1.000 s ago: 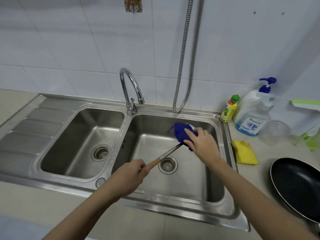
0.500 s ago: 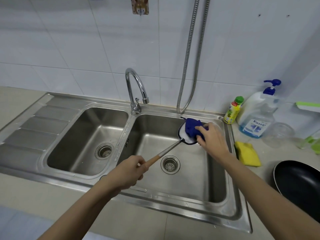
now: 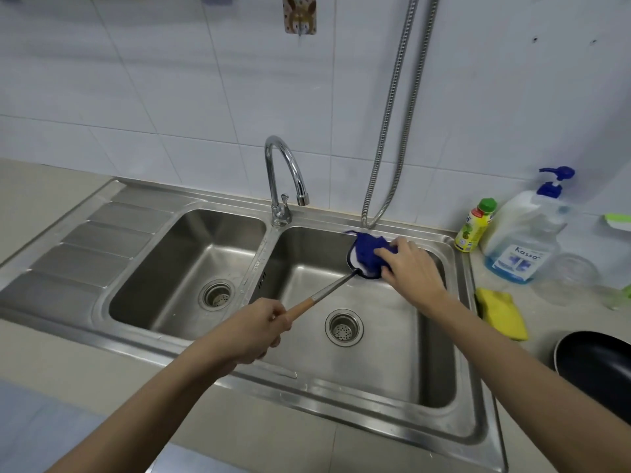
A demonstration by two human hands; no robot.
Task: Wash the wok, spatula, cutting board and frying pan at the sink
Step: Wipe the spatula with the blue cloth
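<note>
Over the right basin of the steel sink (image 3: 341,387), my left hand (image 3: 254,331) grips the wooden handle of the spatula (image 3: 327,291). Its metal shaft runs up and right to the blade, which is mostly covered by a blue cloth (image 3: 368,254). My right hand (image 3: 411,268) holds that cloth against the blade near the basin's back right corner. The black frying pan (image 3: 597,367) lies on the counter at the right edge, partly cut off. No wok or cutting board is in view.
The curved tap (image 3: 285,175) stands between the two basins with no water running. A metal hose (image 3: 389,131) hangs from the wall. On the right counter are a yellow cloth (image 3: 502,314), a soap pump bottle (image 3: 526,240), a small green-capped bottle (image 3: 474,225) and a clear jar (image 3: 570,278).
The spatula blade, cloth and my right hand have shifted back and right in the basin. The blade now shows beneath the cloth. My left hand keeps its grip on the handle.
</note>
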